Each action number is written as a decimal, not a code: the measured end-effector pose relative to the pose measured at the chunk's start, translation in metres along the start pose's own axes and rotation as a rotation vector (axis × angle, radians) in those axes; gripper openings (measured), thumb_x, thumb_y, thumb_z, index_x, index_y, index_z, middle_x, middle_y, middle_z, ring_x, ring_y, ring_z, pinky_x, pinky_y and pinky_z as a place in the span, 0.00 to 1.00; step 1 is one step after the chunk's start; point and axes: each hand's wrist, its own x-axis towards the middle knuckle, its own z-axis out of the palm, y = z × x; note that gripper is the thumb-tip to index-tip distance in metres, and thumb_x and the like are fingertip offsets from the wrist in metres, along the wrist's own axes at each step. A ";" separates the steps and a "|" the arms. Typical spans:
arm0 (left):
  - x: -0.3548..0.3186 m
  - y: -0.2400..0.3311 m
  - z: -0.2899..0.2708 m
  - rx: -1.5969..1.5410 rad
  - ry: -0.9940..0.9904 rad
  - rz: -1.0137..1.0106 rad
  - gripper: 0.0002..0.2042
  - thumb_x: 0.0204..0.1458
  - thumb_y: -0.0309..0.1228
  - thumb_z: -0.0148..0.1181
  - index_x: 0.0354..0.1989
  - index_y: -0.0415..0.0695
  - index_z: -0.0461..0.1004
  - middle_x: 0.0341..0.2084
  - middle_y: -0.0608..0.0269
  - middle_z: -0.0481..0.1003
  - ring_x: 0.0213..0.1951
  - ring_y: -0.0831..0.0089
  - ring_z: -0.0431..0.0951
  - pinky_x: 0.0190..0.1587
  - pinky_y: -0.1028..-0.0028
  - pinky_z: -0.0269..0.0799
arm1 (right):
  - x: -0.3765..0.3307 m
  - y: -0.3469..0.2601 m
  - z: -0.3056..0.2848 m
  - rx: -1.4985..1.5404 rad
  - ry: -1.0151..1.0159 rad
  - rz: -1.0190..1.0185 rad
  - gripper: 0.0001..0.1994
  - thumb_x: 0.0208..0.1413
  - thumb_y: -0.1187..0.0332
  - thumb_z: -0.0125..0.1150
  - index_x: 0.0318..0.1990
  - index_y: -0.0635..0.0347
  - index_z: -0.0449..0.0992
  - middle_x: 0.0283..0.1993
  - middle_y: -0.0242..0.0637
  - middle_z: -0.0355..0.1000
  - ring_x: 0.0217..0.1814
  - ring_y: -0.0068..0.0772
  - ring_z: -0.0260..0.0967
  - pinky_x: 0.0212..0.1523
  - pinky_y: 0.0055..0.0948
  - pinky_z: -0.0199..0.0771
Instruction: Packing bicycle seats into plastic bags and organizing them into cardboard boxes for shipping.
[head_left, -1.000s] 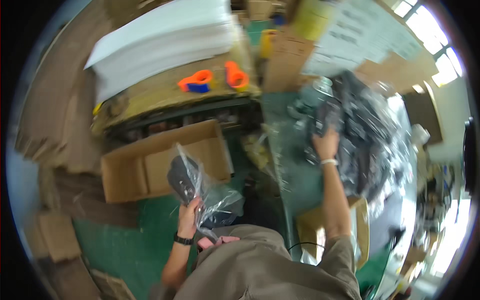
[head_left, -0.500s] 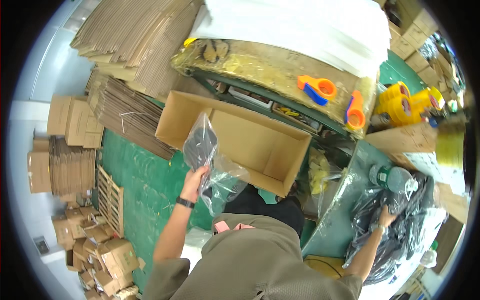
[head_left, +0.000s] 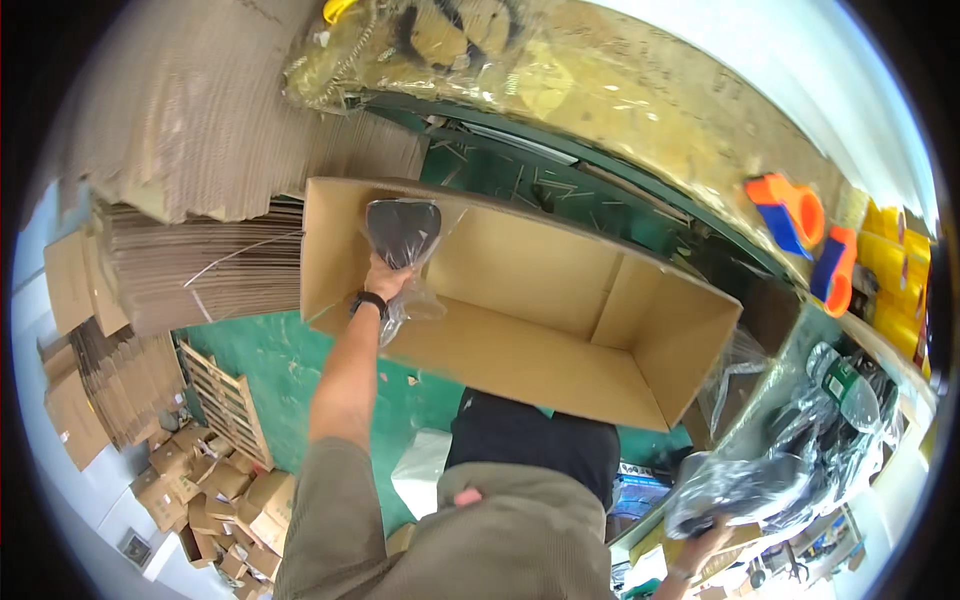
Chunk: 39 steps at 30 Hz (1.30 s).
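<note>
Left hand (head_left: 385, 277) up in the upper-left-centre of the frame, fingers closed round the neck of a clear plastic bag (head_left: 408, 262) w/ a dark item (head_left: 403, 231) sealed inside. Bag's held over the left end of the open cardboard box (head_left: 520, 310), just inside its left wall. Dark item looks roughly shield-shaped, broad end toward the top of the frame, narrower end pointing down at the hand, so its long axis runs near vertical in the picture, tilted a touch. Loose crinkled bag film hangs below the hand, by the black wristband (head_left: 367, 301). Box is big, brown, lies across mid-frame, long axis slanting from upper left down to lower right, open side facing the camera, no contents seen other than the bag at its left end. Right hand (head_left: 708, 540) low at the lower right, fingers curled onto another bagged dark item (head_left: 735, 490); how tight the grip is, can't tell, partly hidden by the plastic. More bagged dark pieces (head_left: 835, 430) heaped just right of that. Orange-and-blue tape dispensers (head_left: 805, 225) sit at the upper right on a wrapped pallet top. Stacks of flat corrugated cardboard (head_left: 200, 200) fill the upper left; small brown cartons (head_left: 190, 490) are scattered at lower left on green floor (head_left: 250, 350).
</note>
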 end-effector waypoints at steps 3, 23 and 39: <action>0.044 -0.054 0.041 0.011 0.075 0.163 0.49 0.38 0.45 0.74 0.66 0.34 0.55 0.53 0.42 0.74 0.54 0.51 0.76 0.58 0.63 0.70 | -0.071 -0.002 0.110 -0.340 -0.273 -0.130 0.34 0.38 0.72 0.59 0.60 0.70 0.65 0.53 0.42 0.68 0.54 0.37 0.67 0.58 0.35 0.67; 0.122 -0.050 0.096 -0.051 -0.020 0.230 0.35 0.41 0.44 0.73 0.53 0.39 0.63 0.46 0.44 0.77 0.49 0.48 0.78 0.51 0.57 0.73 | -0.037 0.153 0.707 -0.777 -1.607 -1.499 0.27 0.48 0.79 0.55 0.60 0.56 0.69 0.56 0.39 0.69 0.56 0.44 0.70 0.52 0.40 0.70; 0.049 0.044 0.165 0.377 0.064 0.358 0.36 0.43 0.50 0.67 0.57 0.38 0.69 0.55 0.45 0.71 0.57 0.50 0.70 0.63 0.56 0.62 | -0.071 0.090 0.482 -0.995 -1.219 -0.628 0.18 0.50 0.69 0.60 0.49 0.64 0.74 0.46 0.49 0.75 0.52 0.51 0.70 0.55 0.45 0.69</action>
